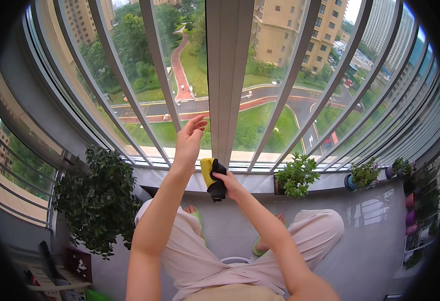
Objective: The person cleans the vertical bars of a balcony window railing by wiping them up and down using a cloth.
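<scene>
My right hand (229, 183) grips a folded yellow and black cloth (207, 171), with the yellow face turned to the left. The cloth is in front of the foot of a wide pale window post (225, 90). Raised to the left of that post, my left hand (190, 141) holds nothing, its fingers loosely extended. It appears in front of the grey metal window bars (156, 60); whether it touches one I cannot tell.
A large leafy potted plant (99, 203) stands at my left. Smaller potted plants (298, 175) line the white ledge (255, 182) to the right. A shelf with pots (411, 229) is at far right. A wooden rack (56, 280) stands lower left, on the grey tiled floor (370, 240).
</scene>
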Demonstrator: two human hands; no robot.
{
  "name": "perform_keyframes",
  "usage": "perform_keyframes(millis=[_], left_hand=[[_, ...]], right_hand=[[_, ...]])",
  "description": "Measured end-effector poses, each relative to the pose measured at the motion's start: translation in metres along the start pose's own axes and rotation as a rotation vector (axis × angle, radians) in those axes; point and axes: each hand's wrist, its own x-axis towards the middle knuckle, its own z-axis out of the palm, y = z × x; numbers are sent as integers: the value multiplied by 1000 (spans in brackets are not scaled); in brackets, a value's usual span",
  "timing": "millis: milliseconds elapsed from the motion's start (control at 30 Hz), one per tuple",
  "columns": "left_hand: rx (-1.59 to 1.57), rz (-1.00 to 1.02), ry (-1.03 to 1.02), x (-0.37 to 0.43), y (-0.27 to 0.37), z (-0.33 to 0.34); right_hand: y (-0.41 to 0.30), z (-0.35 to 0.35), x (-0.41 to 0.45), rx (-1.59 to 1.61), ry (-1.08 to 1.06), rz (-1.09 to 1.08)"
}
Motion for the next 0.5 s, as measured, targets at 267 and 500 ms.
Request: perform_keyframes(millis=[267,500], left_hand=[[-148,145,-270,-32,15,35],[-209,186,-362,-62,-11,83]], right_hand=[[-205,35,-120,189,-228,-185],[-228,35,-135,-1122,-68,-989]])
